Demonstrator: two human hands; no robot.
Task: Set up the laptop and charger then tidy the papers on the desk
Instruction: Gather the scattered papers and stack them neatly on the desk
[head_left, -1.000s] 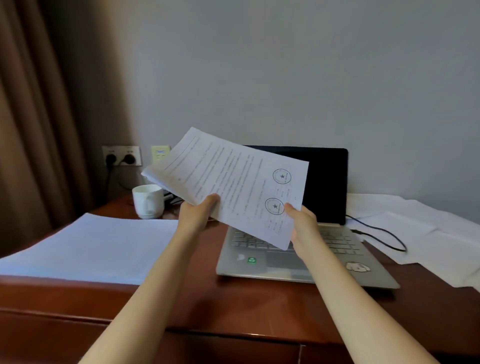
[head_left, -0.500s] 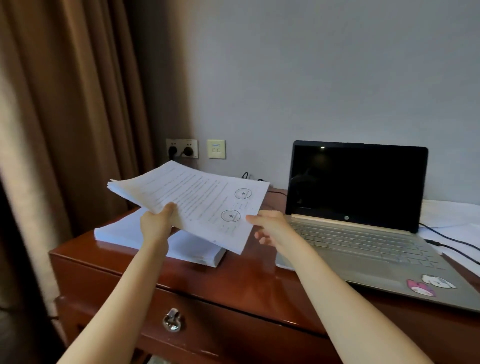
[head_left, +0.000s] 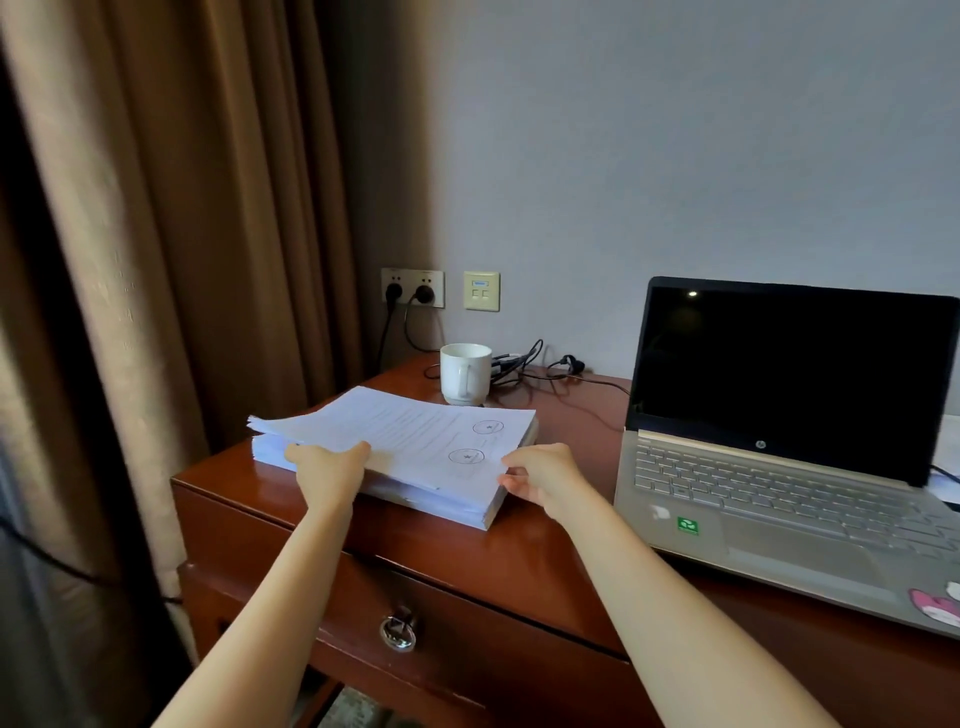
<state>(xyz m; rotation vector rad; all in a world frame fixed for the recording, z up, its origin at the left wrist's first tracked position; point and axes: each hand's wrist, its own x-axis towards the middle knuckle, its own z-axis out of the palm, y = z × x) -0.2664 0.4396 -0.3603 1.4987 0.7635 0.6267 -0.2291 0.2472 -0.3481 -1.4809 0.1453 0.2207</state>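
A sheaf of printed papers (head_left: 415, 436) with two round stamps rests on a thick white paper stack (head_left: 441, 501) at the desk's left end, its left edge still slightly lifted. My left hand (head_left: 327, 462) grips the sheaf's near left edge. My right hand (head_left: 540, 473) pinches its near right corner. To the right stands the open laptop (head_left: 779, 499) with a dark screen. Black charger cables (head_left: 524, 364) lie behind the mug, and two plugs sit in the wall socket (head_left: 413, 288).
A white mug (head_left: 465, 371) stands just behind the paper stack. The wooden desk (head_left: 509, 556) has a drawer with a metal handle (head_left: 397, 631). Brown curtains (head_left: 182, 260) hang at the left. More white paper (head_left: 946, 452) shows behind the laptop's right side.
Both hands have carried the sheaf left from in front of the laptop and lowered it onto the thick stack. My view has swung left, so the laptop now sits at the right.
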